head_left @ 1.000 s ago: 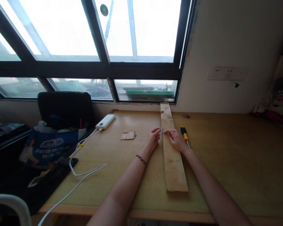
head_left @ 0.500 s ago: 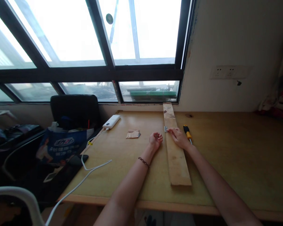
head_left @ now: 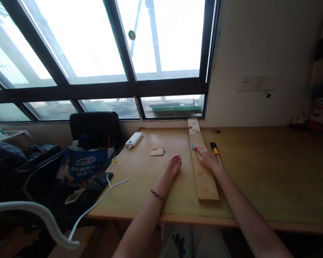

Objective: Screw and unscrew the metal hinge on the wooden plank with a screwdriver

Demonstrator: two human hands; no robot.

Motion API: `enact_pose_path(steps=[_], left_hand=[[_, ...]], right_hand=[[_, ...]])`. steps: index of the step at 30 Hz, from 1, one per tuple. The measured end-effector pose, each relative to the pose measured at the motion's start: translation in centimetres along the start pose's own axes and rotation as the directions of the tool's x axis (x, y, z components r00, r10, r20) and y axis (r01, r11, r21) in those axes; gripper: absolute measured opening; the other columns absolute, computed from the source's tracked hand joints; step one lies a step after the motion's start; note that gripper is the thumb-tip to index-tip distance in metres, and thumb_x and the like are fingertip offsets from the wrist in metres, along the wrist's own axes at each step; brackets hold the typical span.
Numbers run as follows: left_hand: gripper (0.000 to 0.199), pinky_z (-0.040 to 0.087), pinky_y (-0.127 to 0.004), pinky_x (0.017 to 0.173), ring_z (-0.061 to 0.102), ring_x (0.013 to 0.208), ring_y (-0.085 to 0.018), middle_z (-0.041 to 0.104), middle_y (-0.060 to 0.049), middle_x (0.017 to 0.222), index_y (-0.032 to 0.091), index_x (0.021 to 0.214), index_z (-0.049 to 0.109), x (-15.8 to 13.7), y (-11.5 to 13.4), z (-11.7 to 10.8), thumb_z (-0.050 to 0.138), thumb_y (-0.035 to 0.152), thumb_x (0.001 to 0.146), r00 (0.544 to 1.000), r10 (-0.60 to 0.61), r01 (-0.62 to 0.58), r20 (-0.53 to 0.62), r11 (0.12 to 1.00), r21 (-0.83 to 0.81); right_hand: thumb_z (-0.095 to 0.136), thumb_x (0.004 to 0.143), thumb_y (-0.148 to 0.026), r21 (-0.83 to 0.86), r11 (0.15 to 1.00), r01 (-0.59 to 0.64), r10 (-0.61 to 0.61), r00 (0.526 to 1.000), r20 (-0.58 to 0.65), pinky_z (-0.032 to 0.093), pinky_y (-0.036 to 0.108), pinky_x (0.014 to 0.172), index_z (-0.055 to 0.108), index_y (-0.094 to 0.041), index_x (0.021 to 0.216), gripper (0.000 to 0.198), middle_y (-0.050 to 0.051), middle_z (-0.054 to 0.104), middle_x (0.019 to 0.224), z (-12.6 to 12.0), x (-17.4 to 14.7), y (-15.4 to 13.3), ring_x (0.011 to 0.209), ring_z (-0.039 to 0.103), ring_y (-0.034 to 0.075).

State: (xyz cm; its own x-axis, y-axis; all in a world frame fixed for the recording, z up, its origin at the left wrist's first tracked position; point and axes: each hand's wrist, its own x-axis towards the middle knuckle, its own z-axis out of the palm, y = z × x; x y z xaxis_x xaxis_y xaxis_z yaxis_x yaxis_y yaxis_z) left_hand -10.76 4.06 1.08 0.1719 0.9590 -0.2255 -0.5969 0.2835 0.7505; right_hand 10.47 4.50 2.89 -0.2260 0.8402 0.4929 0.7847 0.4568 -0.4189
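A long wooden board (head_left: 205, 184) lies lengthwise on the table, its far end near the window. At its left edge sits a small metal hinge (head_left: 192, 146). My right hand (head_left: 204, 157) rests on the board, its closed thumb and fingertips on the hinge. My left hand (head_left: 174, 163) is palm up just left of the board, fingers curled around small shiny pieces that look like screws. A screwdriver (head_left: 214, 147) with a yellow and black handle lies right of the board. To the left is a small stack of flat pieces (head_left: 157, 151).
A white power bank (head_left: 134, 139) with a white cable (head_left: 107, 190) lies along the table's (head_left: 258, 172) left edge. Beyond that edge are a black chair (head_left: 95, 127) and a blue bag (head_left: 83, 161). The window and wall bound the far side.
My left hand has drawn back a little, away from the board, and its palm shows more. My right hand stays at the hinge. The camera view has shifted slightly.
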Motion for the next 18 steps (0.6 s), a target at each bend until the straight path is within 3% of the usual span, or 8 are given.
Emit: enact_pose_path(steps=[3,7,11,18], left_hand=[[0.013,0.035,-0.016,0.042,0.043,0.043,-0.004,0.051,0.000,0.054,0.014,0.063,0.049,0.1,0.0,0.0,0.056,0.016,0.074,0.995,-0.102,0.102,0.007,0.992,-0.079],[0.031,0.013,-0.014,0.033,0.022,0.033,-0.001,0.029,0.009,0.042,0.018,0.056,0.032,0.2,0.1,0.0,0.059,0.019,0.071,0.987,-0.162,0.164,0.021,0.982,-0.089],[0.043,0.003,-0.016,0.035,0.015,0.032,-0.001,0.020,0.011,0.041,0.020,0.055,0.023,-0.1,0.1,0.0,0.064,0.025,0.066,0.990,-0.132,0.132,0.051,0.991,0.001],[0.048,0.000,-0.019,0.037,0.014,0.032,-0.001,0.019,0.012,0.040,0.021,0.054,0.022,-0.3,-0.4,0.0,0.068,0.035,0.060,0.993,-0.060,0.042,0.103,0.985,0.166]], right_hand=[[0.047,0.087,-0.020,-0.069,0.997,-0.018,0.017,1.000,-0.015,0.041,0.032,0.085,0.056,-0.021,0.111,0.026,0.009,0.064,0.102,0.3,0.1,-1.3,0.098,0.055,0.020],[0.057,0.082,-0.030,-0.297,0.936,-0.187,0.183,0.982,-0.043,0.040,0.032,0.080,0.061,-0.017,0.100,0.022,0.011,0.065,0.095,0.9,1.1,-3.6,0.092,0.055,0.023],[0.055,0.084,-0.026,-0.429,0.855,-0.292,0.288,0.955,-0.077,0.040,0.030,0.077,0.063,-0.015,0.092,0.016,0.011,0.063,0.095,2.0,1.7,-5.0,0.092,0.054,0.022],[0.036,0.089,-0.010,-0.476,0.805,-0.354,0.301,0.935,-0.186,0.040,0.027,0.061,0.063,-0.009,0.091,0.027,0.016,0.063,0.089,3.9,1.7,-5.6,0.081,0.060,0.021]])
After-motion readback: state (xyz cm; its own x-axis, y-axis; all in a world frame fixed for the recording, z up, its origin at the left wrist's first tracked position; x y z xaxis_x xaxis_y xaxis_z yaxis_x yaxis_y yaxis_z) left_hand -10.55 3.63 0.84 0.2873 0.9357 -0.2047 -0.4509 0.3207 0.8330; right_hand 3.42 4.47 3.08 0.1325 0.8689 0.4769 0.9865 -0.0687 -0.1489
